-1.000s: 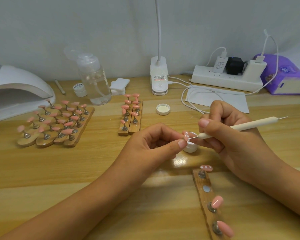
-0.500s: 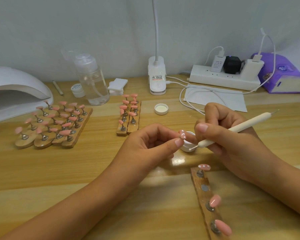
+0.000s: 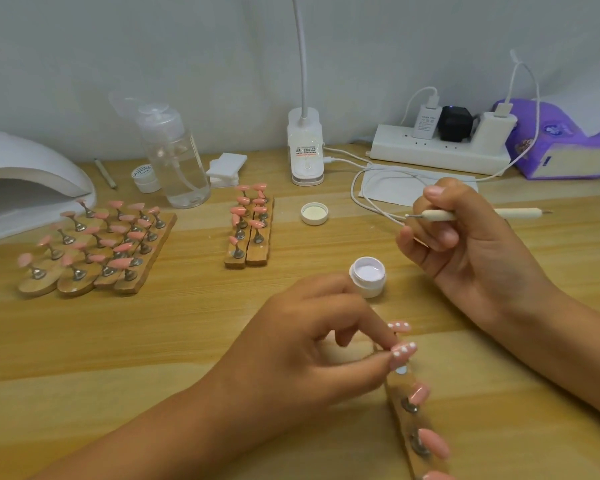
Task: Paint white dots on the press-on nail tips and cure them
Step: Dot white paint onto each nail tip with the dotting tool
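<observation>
My left hand (image 3: 312,337) pinches a pink nail tip with white dots (image 3: 403,352) just over the bare magnet of a wooden holder strip (image 3: 404,389) at the lower right. Another dotted tip (image 3: 399,326) stands at the strip's far end, and plain pink tips (image 3: 419,393) sit further down it. My right hand (image 3: 465,237) is raised above the table and grips a white dotting pen (image 3: 440,215), whose tip points left. An open white jar of white gel (image 3: 368,276) stands between my hands.
The jar's lid (image 3: 314,213) lies behind it. Two more holder groups with pink tips (image 3: 94,244) (image 3: 249,226) sit to the left and centre. A white curing lamp (image 3: 25,178) is at far left. Clear pump bottle (image 3: 174,157), desk lamp base (image 3: 305,150), power strip (image 3: 437,147) and cables line the back.
My left hand carried the dotted tip from in front of the jar down to the holder strip. My right hand lifted the pen up and away from the jar.
</observation>
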Available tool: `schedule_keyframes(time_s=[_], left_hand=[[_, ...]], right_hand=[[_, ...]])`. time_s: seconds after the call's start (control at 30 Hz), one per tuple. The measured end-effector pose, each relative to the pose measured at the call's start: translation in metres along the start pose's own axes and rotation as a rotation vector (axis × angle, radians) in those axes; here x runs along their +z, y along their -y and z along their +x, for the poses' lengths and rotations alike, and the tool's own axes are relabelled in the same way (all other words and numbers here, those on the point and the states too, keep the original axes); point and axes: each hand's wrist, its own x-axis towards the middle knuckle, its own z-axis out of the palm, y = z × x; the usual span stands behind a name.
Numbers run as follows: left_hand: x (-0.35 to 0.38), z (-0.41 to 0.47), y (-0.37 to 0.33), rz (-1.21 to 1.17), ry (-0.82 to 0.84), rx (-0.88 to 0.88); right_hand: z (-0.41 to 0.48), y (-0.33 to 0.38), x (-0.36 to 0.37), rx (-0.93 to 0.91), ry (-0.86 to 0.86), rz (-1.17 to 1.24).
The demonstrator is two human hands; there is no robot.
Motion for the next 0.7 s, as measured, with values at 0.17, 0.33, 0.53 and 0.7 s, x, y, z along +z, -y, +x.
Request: schedule_keyframes(time_s=[0.17, 0.33, 0.53, 0.7], left_hand=[[0.009, 0.002, 0.005, 0.148, 0.042, -0.019], [0.003, -0.002, 0.009, 0.271, 0.024, 0.087], [0.002, -0.006, 0.001, 0.435, 0.062, 0.358], [0.01, -0.006, -0.001, 0.46, 0.111, 0.36]], right_hand=[[0.001, 0.0, -0.001, 0.004, 0.022, -0.005], [0.003, -0.001, -0.002, -0.012, 0.004, -0.051], [0.004, -0.003, -0.004, -0.176, -0.028, -0.307], [0.008, 0.0, -0.006, -0.357, 0.001, -0.595]])
